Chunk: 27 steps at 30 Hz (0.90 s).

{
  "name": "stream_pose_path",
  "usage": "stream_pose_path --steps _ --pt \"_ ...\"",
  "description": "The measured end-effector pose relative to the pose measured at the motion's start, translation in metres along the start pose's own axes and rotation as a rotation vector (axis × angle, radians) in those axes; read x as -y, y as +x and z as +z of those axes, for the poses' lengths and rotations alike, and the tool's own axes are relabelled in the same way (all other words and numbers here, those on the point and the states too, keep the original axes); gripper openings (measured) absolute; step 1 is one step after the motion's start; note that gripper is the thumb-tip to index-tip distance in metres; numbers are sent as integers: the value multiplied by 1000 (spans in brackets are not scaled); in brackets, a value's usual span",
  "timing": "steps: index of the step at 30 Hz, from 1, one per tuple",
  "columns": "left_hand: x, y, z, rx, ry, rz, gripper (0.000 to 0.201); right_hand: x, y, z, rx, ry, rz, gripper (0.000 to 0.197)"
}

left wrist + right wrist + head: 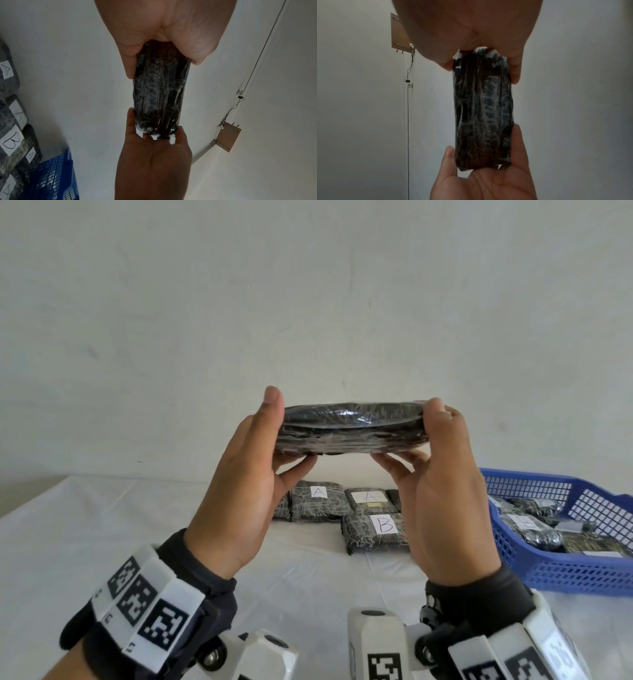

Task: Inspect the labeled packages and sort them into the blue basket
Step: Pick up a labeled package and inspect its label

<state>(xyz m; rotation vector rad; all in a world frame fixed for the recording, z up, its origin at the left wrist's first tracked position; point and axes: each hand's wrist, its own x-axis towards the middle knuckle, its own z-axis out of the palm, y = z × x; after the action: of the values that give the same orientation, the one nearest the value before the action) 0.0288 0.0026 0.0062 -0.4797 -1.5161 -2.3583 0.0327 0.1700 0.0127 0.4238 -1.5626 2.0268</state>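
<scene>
— Wrist bands [144, 607] sit closest; beyond them, left hand [239, 487] and right hand [442, 508] clamp a black wrapped package [349, 428] by its ends, raised edge-on.

— Its label?

— Hidden. Blue basket [534, 571], cut off at right, holds several packages; more labeled A and B lie on the white table [102, 529].

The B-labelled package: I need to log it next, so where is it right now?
In the head view the B-labelled package lies on the white table, just in front of the two A-labelled packages, left of the blue basket and below the raised hands.
</scene>
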Motion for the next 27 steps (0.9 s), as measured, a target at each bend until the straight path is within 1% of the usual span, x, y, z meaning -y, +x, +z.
stream_pose_path --steps 3,5,6,8,11,15,16,19,20,23,24,25,26,27 --pt "-3 0 -1 16 -21 -15 40 2 0 -2 20 -62 -9 34" --pt "-4 0 -2 31 -2 -18 42 4 0 -2 34 -107 -21 44" --pt "-4 1 -2 39 1 -22 43 6 -1 -1 35 -128 -35 46" --pt "-6 0 -1 57 -2 -30 42 8 -2 -1 38 -151 -59 43" --pt "-8 -1 -1 67 32 -17 35 10 -5 2 28 -163 -41 41" --pt "-9 0 -2 35 123 -3 42 7 -4 8 -5 -67 38 30" --pt "-9 -1 -2 37 141 10 41 5 -5 9 -17 -52 52 33" --pt "-7 -5 2 63 208 52 37 4 -6 11 -66 -88 40 56" --pt "-7 -7 4 70 229 56 39 4 -6 11 -82 -97 38 58" --pt "-2 -12 9 42 266 95 61 3 -6 10 -110 -131 -6 54" --pt "0 -13 10 12 271 109 63 3 -6 11 -103 -124 -28 57" --pt "1 -13 11 -14 276 118 61 3 -6 11 -93 -117 -40 63" --pt "2 -13 10 -26 283 117 54 3 -7 12 -85 -123 -48 67" --pt "3 -12 10 -21 282 103 43 4 -7 12 -73 -148 -57 68"
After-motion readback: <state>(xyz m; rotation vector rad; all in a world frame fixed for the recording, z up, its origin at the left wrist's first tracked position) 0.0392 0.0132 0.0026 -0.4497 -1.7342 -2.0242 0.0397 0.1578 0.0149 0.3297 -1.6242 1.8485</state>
